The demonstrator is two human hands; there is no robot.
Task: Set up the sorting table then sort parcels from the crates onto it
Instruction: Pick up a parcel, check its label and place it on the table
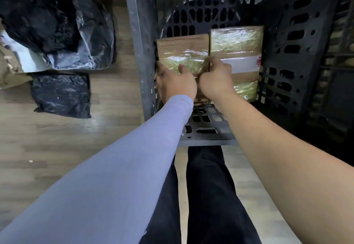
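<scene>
Two brown cardboard parcels wrapped in clear tape lie side by side at the bottom of a black perforated crate [298, 56]. The left parcel [182, 48] is plain. The right parcel [237, 42] has a white label with red print. My left hand [175, 83], in a lilac sleeve, grips the left parcel with the thumb and fingers curled over its near end. My right hand [216, 79] has its fingers curled over the left edge of the right parcel, at the seam between the two.
On the wooden floor to the left lie a flat black plastic-wrapped parcel [61, 94], a large crumpled black bag [57, 25] and a brown paper package [9, 71]. My dark-trousered legs [206, 196] stand against the crate's near wall. A second dark crate [337, 71] sits at the right.
</scene>
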